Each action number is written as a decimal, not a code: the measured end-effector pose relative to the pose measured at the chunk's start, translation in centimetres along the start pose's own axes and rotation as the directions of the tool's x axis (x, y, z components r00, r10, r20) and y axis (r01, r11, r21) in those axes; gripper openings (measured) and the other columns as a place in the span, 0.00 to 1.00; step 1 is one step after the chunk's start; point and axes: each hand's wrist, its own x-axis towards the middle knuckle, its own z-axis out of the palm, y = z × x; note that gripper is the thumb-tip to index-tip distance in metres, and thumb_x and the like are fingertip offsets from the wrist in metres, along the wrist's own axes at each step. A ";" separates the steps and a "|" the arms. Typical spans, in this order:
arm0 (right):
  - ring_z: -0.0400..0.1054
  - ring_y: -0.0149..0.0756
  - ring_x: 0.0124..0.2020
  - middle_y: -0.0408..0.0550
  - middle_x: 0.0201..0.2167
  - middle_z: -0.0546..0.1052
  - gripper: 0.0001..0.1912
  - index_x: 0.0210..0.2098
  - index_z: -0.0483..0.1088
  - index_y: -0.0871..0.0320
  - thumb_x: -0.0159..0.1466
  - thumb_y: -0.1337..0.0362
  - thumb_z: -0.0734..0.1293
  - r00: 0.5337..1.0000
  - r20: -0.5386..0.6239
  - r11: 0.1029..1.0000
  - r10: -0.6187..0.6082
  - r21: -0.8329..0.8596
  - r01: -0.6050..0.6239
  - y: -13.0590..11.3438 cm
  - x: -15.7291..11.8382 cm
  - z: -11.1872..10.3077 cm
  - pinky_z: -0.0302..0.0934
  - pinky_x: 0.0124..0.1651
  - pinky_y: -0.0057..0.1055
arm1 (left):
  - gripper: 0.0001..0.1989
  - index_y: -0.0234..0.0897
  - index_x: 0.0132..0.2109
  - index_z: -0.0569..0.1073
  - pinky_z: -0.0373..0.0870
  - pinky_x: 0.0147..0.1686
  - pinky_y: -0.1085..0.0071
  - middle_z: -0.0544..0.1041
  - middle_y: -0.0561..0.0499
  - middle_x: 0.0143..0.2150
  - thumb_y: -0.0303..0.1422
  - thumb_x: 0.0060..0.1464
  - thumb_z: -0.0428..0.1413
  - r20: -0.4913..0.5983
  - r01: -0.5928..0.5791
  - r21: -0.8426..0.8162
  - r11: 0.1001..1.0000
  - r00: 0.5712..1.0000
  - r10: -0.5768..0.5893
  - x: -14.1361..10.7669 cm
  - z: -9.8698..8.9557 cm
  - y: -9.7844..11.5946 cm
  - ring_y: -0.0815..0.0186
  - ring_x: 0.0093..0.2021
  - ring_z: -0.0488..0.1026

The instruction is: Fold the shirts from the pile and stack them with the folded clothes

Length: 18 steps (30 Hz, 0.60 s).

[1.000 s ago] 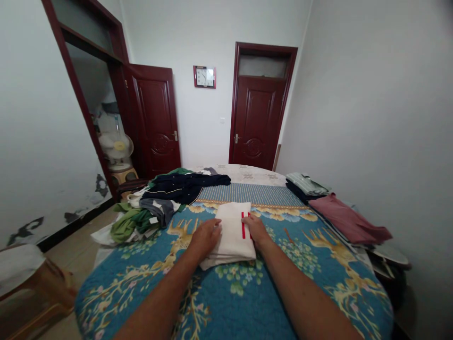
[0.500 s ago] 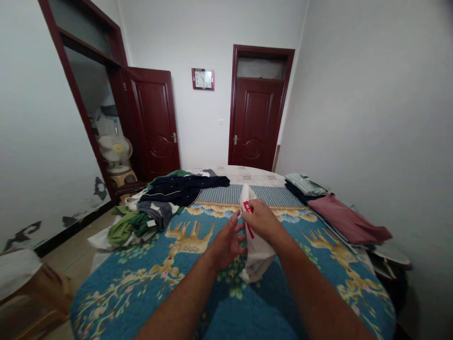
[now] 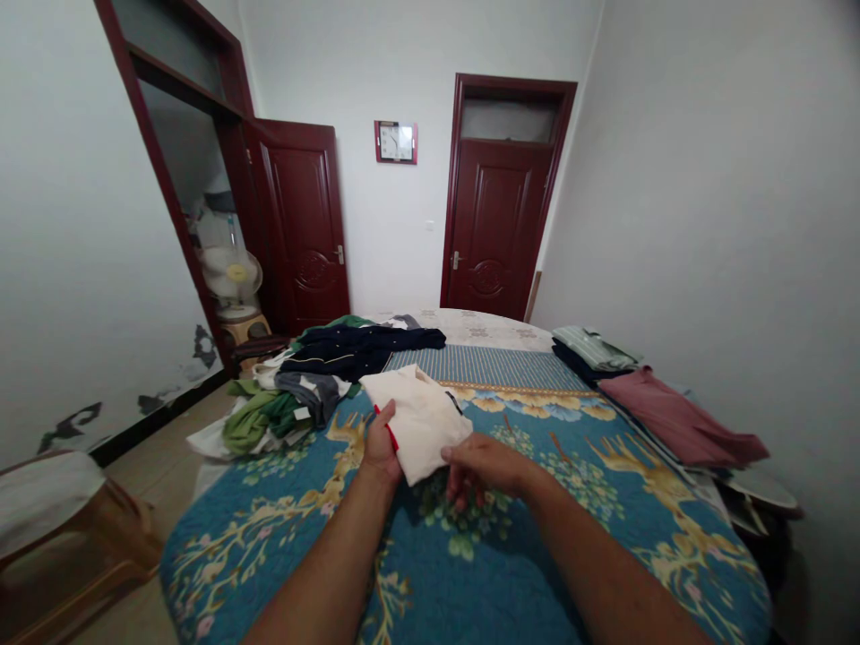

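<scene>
Holding a folded cream garment (image 3: 420, 417) out over the middle of the blue quilted cover (image 3: 511, 573), both hands are on it here. It's tilted a bit, with a red stripe along the left edge and a little dark mark near the right one that's too small to read. Can't tell if the underside touches the cover.

The left hand (image 3: 380, 443) is gripping the left edge, thumb on top and the fingers mostly tucked out of sight beneath the cloth. The right hand (image 3: 478, 464) looks to be pinching the near right corner between thumb and forefinger, other fingers curled below it and kinda blurry.

Over on the left there's a messy heap: a navy garment (image 3: 349, 351), a grey-and-white one (image 3: 313, 394) and a green one (image 3: 252, 425), overlapping so much that I can't see where the lower pieces end. On the right, a pink garment (image 3: 678, 417) lies near a folded striped garment (image 3: 595, 348), with darker stuff partly covered underneath.

Further out, a stool (image 3: 81, 511) gets cut off at the left edge, the doorway frame hides part of a fan (image 3: 232, 273), and the wall clock (image 3: 396, 141) is too tiny to read reliably.
</scene>
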 end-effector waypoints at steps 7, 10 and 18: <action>0.80 0.48 0.50 0.60 0.52 0.82 0.36 0.59 0.70 0.58 0.64 0.37 0.71 0.993 -0.025 0.774 -0.112 0.625 0.103 4.3 1.3 0.9 0.75 0.43 0.40 | 0.35 0.32 0.73 0.67 0.70 0.66 0.40 0.81 0.35 0.61 0.42 0.63 0.59 -0.085 -0.092 -0.002 0.996 0.992 0.091 -0.5 1.1 0.1 0.42 0.62 0.78; 0.78 0.51 0.54 0.59 0.55 0.81 0.34 0.60 0.69 0.55 0.64 0.39 0.70 0.956 -0.281 0.656 -0.089 0.706 0.269 4.2 2.9 1.8 0.75 0.50 0.50 | 0.34 0.33 0.72 0.68 0.70 0.66 0.40 0.81 0.36 0.61 0.41 0.63 0.59 -0.077 -0.105 -0.012 0.994 0.992 0.103 -0.5 1.3 -0.4 0.42 0.63 0.78; 0.79 0.49 0.53 0.49 0.48 0.85 0.28 0.55 0.73 0.53 0.54 0.59 0.76 0.616 -0.788 0.593 0.004 0.498 0.633 4.0 4.4 -0.3 0.75 0.55 0.47 | 0.28 0.33 0.69 0.71 0.70 0.68 0.46 0.83 0.38 0.58 0.33 0.64 0.59 -0.095 -0.156 -0.055 0.986 0.984 0.150 -0.3 1.7 -1.0 0.47 0.64 0.77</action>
